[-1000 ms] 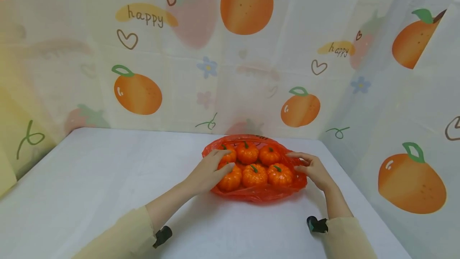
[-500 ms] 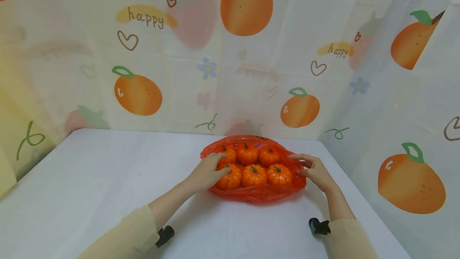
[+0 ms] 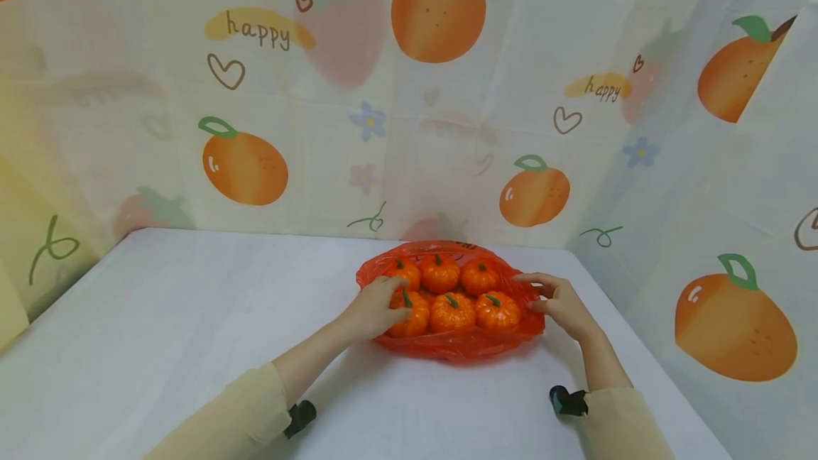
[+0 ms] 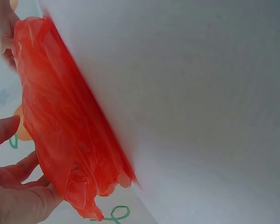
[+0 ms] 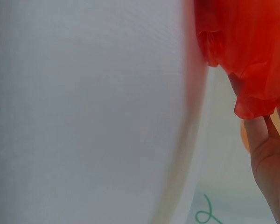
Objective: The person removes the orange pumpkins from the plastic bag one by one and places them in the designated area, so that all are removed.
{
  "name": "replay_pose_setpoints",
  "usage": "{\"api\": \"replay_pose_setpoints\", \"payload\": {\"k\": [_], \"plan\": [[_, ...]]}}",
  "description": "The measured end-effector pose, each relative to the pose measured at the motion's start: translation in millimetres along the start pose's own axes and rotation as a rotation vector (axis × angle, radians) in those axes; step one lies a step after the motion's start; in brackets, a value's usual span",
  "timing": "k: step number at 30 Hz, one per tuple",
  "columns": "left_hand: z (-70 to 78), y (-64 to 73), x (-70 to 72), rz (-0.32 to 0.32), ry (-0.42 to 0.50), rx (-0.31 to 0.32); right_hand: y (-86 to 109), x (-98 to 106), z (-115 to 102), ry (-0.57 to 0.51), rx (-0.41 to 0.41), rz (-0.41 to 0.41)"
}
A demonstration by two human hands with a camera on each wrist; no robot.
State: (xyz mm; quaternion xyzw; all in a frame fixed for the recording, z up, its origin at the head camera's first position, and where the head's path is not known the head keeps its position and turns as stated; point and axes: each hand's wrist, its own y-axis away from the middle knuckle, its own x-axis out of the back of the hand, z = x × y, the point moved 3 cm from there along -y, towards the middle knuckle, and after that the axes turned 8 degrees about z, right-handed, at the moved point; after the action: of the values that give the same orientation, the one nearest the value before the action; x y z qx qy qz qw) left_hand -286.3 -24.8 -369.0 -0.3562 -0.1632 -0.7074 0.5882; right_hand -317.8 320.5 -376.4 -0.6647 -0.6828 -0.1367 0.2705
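An opened red plastic bag [image 3: 456, 348] lies on the white table, with several small orange pumpkins [image 3: 452, 314] in two rows inside it. My left hand [image 3: 371, 312] reaches over the bag's left rim. Its thumb and bent fingers are spread at the front-left pumpkin [image 3: 418, 318], whose green stem shows between them. In the left wrist view, that hand's thumb stands apart from the fingers, whose tips pass behind the red plastic. At the right rim, my right hand [image 3: 565, 307] holds the bag; in the right wrist view the red film drapes over its fingers.
The white tabletop [image 3: 192, 318] stretches left and in front of the bag. A fruit-printed curtain [image 3: 319, 126] hangs along the back and right side. Each sleeve [image 3: 236, 410] carries a small black wrist camera [image 3: 300, 417].
My left hand has come down and slightly toward me from the back-left pumpkin to the front-left one, its fingers more bent. The right hand's fingers have settled a little farther right on the rim.
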Motion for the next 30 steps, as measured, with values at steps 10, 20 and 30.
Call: {"api": "replay_pose_setpoints", "payload": {"k": [10, 20, 30], "plan": [[-1.2, -0.6, -2.8, -0.026, -0.008, 0.032, -4.6, -0.8, 6.0, 0.014, -0.022, -0.003], [-4.0, -3.6, -6.5, -0.044, -0.033, 0.021, -6.0, -0.5, 7.2, 0.007, -0.018, -0.02], [-5.8, -3.0, -8.0, -0.062, -0.032, 0.037, -6.6, -0.9, 6.7, -0.008, -0.011, -0.022]]}}
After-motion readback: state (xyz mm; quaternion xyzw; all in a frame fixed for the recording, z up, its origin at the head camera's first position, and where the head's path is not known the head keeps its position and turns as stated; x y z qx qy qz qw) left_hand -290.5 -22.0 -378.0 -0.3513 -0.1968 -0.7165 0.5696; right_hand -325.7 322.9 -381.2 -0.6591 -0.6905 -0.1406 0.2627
